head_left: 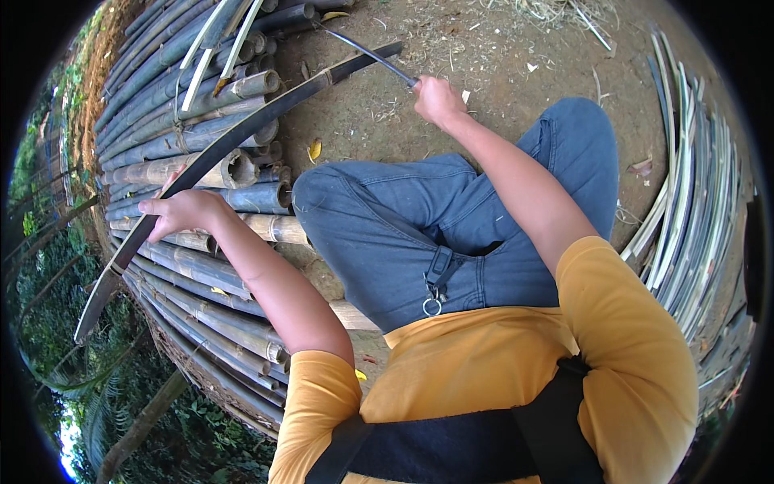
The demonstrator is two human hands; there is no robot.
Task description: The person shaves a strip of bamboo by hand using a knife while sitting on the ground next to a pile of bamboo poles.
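My left hand [184, 213] is closed around a long split-bamboo strip [270, 111], dark on its broad face with pale edges and ringed by joints. The strip slants from the lower left up to the top middle, over a pile of bamboo poles. Up ahead, my right hand [440, 103] grips a knife [347, 39] by its handle, the long narrow blade pointing to the upper left. Blade and strip cross near the strip's far end; whether they touch I cannot tell.
Stacked bamboo poles [234, 172] fill the left side, with pale split strips [199, 78] on top. A bundle of thin strips [685, 194] lies at the right. Shavings [556, 11] litter the dirt ground [476, 48]. My bent legs [387, 210] take up the middle.
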